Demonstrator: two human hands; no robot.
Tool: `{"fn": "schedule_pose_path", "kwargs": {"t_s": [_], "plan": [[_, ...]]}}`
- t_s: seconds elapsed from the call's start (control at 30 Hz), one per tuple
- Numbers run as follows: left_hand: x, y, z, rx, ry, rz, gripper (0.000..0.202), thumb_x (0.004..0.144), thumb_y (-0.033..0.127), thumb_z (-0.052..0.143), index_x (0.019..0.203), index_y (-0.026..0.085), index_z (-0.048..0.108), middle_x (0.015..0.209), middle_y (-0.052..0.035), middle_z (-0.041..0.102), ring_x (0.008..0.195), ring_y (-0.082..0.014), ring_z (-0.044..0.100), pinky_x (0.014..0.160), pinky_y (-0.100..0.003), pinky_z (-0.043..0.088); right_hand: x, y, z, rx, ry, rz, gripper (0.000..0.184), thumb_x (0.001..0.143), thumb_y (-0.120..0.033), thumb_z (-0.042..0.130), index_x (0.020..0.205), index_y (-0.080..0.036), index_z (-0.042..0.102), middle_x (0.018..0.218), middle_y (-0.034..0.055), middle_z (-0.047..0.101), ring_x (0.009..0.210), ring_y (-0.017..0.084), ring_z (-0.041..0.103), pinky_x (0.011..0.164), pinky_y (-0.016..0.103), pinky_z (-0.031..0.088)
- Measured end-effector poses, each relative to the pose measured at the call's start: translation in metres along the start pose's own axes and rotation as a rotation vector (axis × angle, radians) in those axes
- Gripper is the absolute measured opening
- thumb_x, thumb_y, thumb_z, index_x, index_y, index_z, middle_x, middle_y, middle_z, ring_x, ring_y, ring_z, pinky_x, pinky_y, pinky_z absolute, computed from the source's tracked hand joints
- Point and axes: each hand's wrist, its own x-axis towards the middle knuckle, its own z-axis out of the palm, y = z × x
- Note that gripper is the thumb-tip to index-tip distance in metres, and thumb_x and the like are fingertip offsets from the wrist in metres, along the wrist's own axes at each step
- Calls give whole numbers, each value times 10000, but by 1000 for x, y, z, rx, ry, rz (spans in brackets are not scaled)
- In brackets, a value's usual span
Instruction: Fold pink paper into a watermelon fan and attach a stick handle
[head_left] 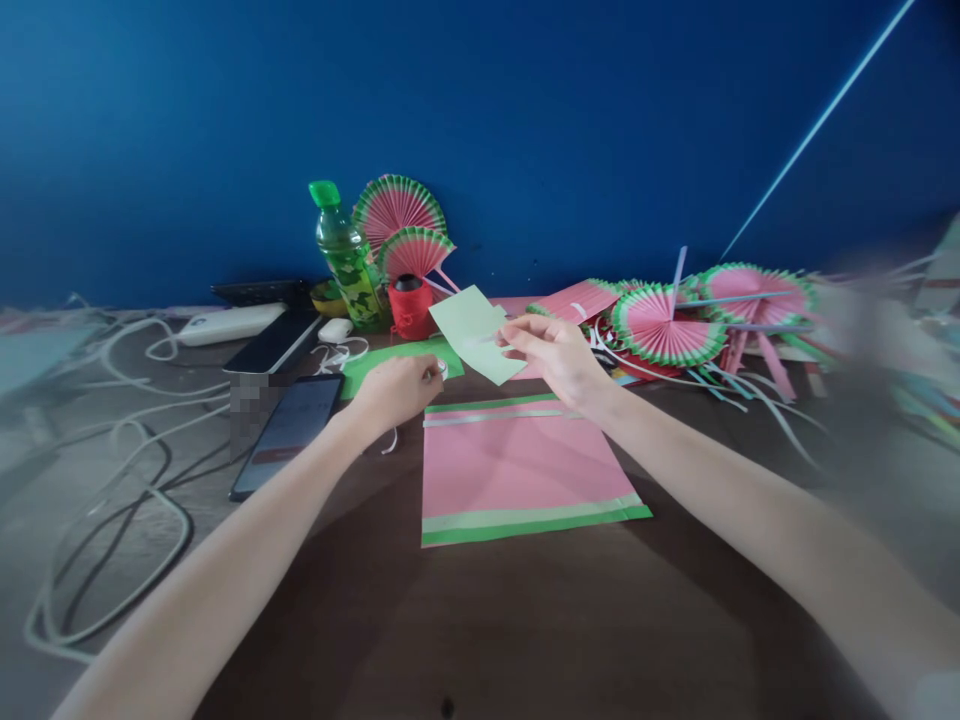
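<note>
Raised over the table, my right hand [551,355] pinches a pale green sheet of paper [469,325] by its right side. My left hand [401,388] is closed in a curled pinch; a small whitish bit shows at its fingertips, too small to name. Beneath that hand lies a bright green sheet of paper [364,365]. Between my forearms a pink sheet of paper [517,465] rests flat, with pale and bright green strips along its near edge and similar strips along the far edge.
Behind stand a green-capped bottle [345,255], a red pouch-like holder [411,308] and folded paper fans [401,215]. More watermelon-coloured fans [667,325] pile up at right. A phone [289,435], a white power bank [232,325] and looped cables [161,490] lie at left.
</note>
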Motion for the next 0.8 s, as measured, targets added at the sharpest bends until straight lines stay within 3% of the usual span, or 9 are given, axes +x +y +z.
{"fn": "schedule_pose_path", "kwargs": {"t_s": [0.07, 0.2, 0.27, 0.37, 0.47, 0.57, 0.7, 0.8], "plan": [[1, -1, 2, 30, -11, 21, 288, 774, 411, 418, 804, 182, 589, 755, -63, 608, 706, -205, 541, 595, -273, 342, 1, 0, -2, -7, 18, 10, 231, 654, -399, 679, 741, -187, 652, 720, 2, 619, 710, 121, 571, 707, 279, 466], [2, 2, 5, -103, 220, 95, 224, 795, 303, 399, 734, 163, 563, 804, -71, 603, 776, -192, 539, 673, -274, 371, -1, -2, -2, -28, 8, 99, 222, 620, -358, 700, 724, -165, 661, 655, -4, 592, 650, 105, 543, 646, 261, 450], [2, 6, 6, -283, 260, 96, 207, 802, 279, 395, 759, 164, 562, 805, -51, 612, 749, -167, 540, 658, -261, 378, -3, -3, -1, -52, -25, 167, 223, 622, -351, 694, 732, -159, 666, 662, -1, 598, 650, 102, 542, 637, 257, 445], [2, 10, 11, -559, 141, 101, 249, 817, 350, 403, 760, 170, 566, 749, -19, 625, 677, -138, 541, 604, -241, 380, -4, -3, -1, -94, -72, 212, 212, 627, -339, 682, 729, -153, 675, 670, 6, 611, 659, 100, 544, 643, 248, 432], [4, 9, 17, -700, 48, 124, 268, 794, 408, 455, 761, 169, 570, 721, -8, 629, 673, -130, 547, 613, -236, 396, -4, -2, -3, -133, -93, 199, 211, 632, -333, 670, 739, -151, 685, 677, 15, 621, 661, 105, 544, 654, 247, 423], [6, 8, 20, -704, 21, 131, 260, 763, 416, 500, 734, 166, 564, 674, 0, 606, 638, -127, 536, 612, -245, 406, -6, -5, -4, -265, -109, 166, 251, 663, -379, 640, 748, -148, 689, 691, 27, 631, 645, 113, 544, 642, 251, 413], [6, 9, 20, -695, -15, 141, 246, 757, 397, 501, 701, 164, 554, 638, 11, 576, 621, -123, 524, 609, -246, 402, -10, -13, -2, -648, -91, 40, 345, 728, -456, 557, 679, -133, 668, 583, 16, 587, 540, 104, 483, 542, 246, 341], [4, 13, 18, -655, -46, 146, 245, 765, 383, 486, 692, 163, 566, 636, 14, 567, 613, -116, 504, 595, -238, 389, -11, -19, -2, -806, -111, 7, 380, 742, -483, 532, 649, -132, 644, 546, 9, 572, 497, 94, 446, 508, 244, 300]]}}
